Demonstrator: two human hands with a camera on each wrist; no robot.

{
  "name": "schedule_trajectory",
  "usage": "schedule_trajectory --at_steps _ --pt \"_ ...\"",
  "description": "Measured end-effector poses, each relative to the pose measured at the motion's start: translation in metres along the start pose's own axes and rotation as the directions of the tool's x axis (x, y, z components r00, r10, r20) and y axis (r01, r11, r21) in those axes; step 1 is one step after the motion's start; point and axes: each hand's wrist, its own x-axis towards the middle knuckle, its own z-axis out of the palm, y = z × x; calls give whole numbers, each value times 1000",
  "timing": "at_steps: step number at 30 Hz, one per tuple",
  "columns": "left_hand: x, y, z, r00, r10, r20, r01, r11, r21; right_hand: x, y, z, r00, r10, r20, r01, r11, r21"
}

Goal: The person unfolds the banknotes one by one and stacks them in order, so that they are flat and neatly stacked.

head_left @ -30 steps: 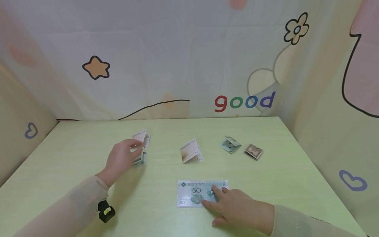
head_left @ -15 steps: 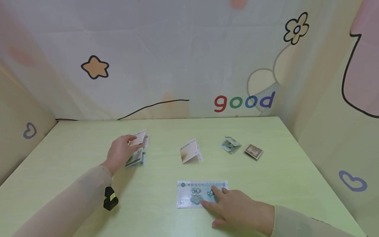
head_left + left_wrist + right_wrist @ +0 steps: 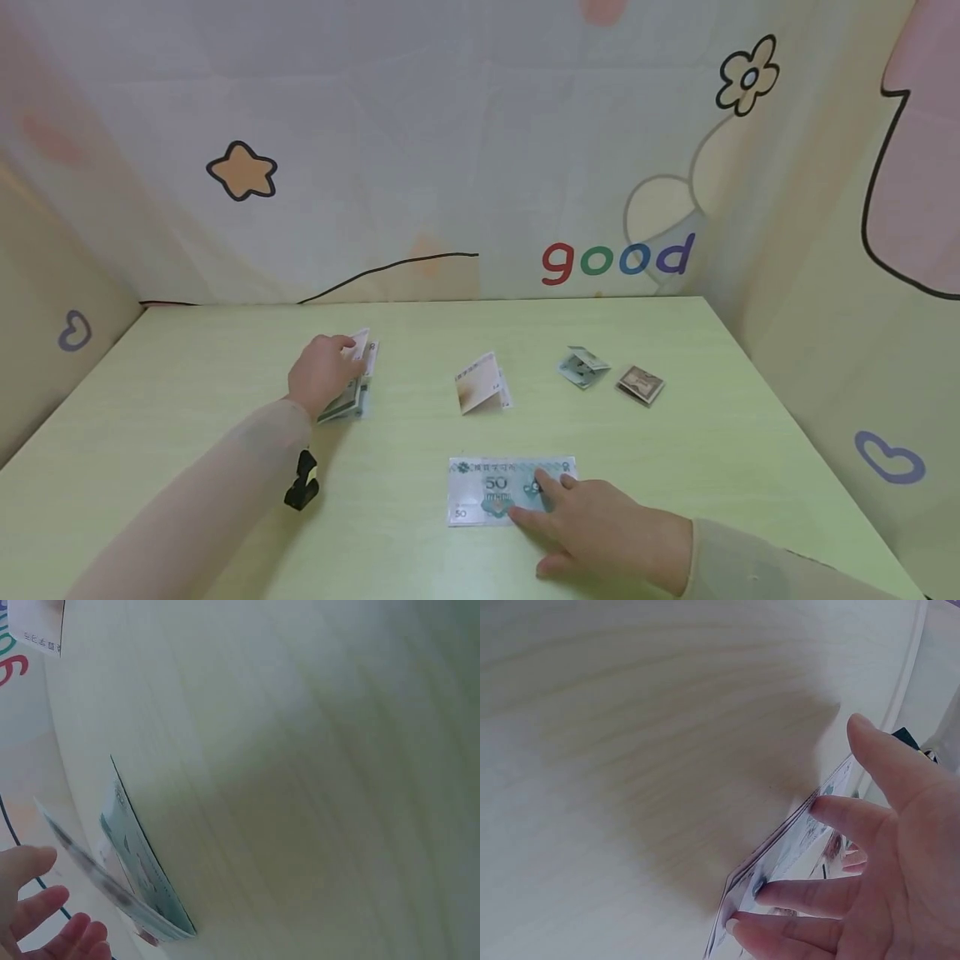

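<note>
Banknote (image 3: 482,492) looked light, bendy, best pinched by its free edge; right hand (image 3: 600,533) lay spread, left hand (image 3: 321,375) loosely parted

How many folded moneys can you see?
5: a pale paper note and green paper note by the left hand, a white-and-brown note in the middle, a greyish-green note and brown note further right. That hand may hide more.

The desk (image 3: 405,475) had a smooth, wood-grained surface. The 50 note (image 3: 487,492), lower centre, appeared to be smooth paper; the backdrop (image 3: 420,167), matt, lightly creased cloth.
</note>
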Motion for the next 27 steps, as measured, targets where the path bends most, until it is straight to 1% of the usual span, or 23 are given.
schedule_trajectory --at_steps 3,6,10,12,14,17,21,24,27 --pt "1 1 -1 999 -33 -1 33 999 -20 0 0 1 1000 -2 -12 2 1000 -14" --pt "2 0 -3 998 -49 -37 47 998 -43 0 0 2 1000 -4 -17 4 1000 -21" --pt "4 -6 -8 993 -46 -106 42 998 -44 -1 0 4 1000 -8 -21 7 999 -38" --pt "4 -10 -10 990 -43 -135 40 999 -25 0 0 5 1000 -7 -20 6 999 -41" --pt "4 -15 -13 987 -37 -158 36 999 -5 -1 0 5 1000 -2 -12 1 999 -35" --pt "2 -20 -18 983 -31 -179 29 999 -14 -2 -1 5 1000 7 -3 -7 1000 -30" --pt "-1 -27 -27 972 -15 -234 6 999 -37 -2 -1 3 1000 15 5 -15 999 -28" --pt "-3 -33 -34 955 13 -298 -29 998 -47 -1 -2 2 1000 24 19 -23 999 -25" --pt "-5 -39 -39 942 6 -335 -41 994 -98 0 -3 0 999 39 35 -38 999 -23"
